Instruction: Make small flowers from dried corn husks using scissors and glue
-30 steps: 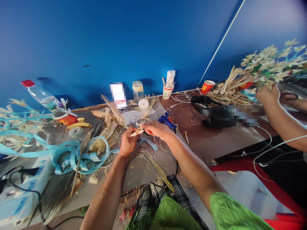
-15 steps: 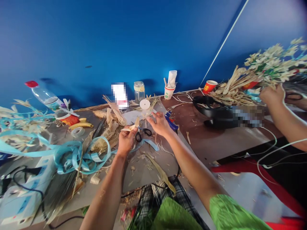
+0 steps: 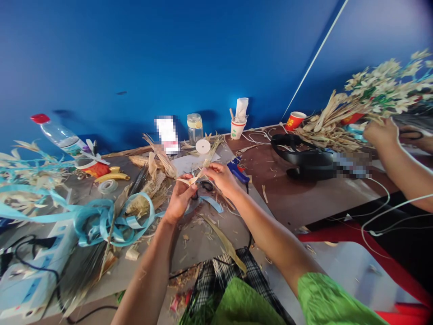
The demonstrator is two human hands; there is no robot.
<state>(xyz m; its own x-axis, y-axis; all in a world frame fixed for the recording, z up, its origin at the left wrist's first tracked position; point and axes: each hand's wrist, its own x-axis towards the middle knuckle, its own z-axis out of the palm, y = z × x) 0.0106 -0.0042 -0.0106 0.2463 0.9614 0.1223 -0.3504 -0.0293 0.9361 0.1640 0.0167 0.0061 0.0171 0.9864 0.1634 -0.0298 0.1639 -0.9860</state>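
Both hands (image 3: 199, 187) raised together, fingertips pinching a husk strip (image 3: 190, 180).

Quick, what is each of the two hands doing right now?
Left hand: closed on a small pale husk piece.
Right hand: pinching a thin dried strip just above it.

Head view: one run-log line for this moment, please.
left hand: grip on husk piece | right hand: pinching husk strip | scissors: on table, under hands | glue gun: right of hands

Two paper cups (image 3: 237, 130) (image 3: 295, 120), one glass jar (image 3: 195, 127), one plastic bottle (image 3: 59, 135), one tape roll (image 3: 107, 186).
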